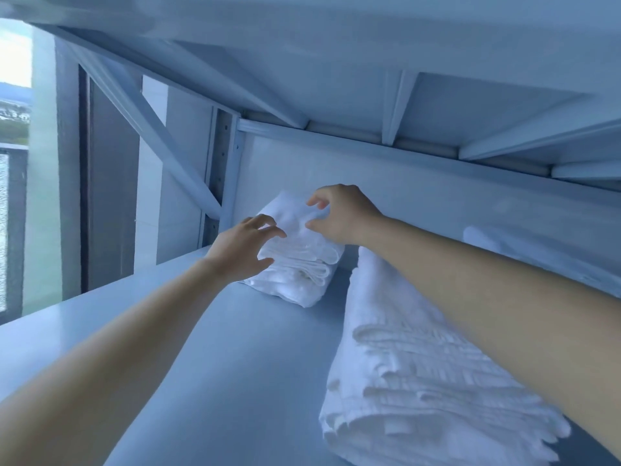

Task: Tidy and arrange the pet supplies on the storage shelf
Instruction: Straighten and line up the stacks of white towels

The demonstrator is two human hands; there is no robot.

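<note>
While both arms reach deep into the storage shelf [235, 348], the work is centred on the small folded towel [299, 264] sitting at the back left corner, close against the rear panel [403, 190]. The left hand [240, 250] has its fingers spread and only lightly curved, the tips touching the towel's near side without gripping it. The right hand [339, 213] comes over the top with fingers curled, and thumb and fingertips look to pinch a fold of the upper layer. A larger folded towel [420, 364] lies well forward on the right, under the right forearm and apart from the small one.

From here, the step looks like squaring up or seating the small towel in its corner. The next move calls for a gentle touch: steady the stack from the side with the left hand while the right smooths or tucks the top layer, so the folds do not slide apart. The frame of the shelf above [302, 79] leaves little headroom.
</note>
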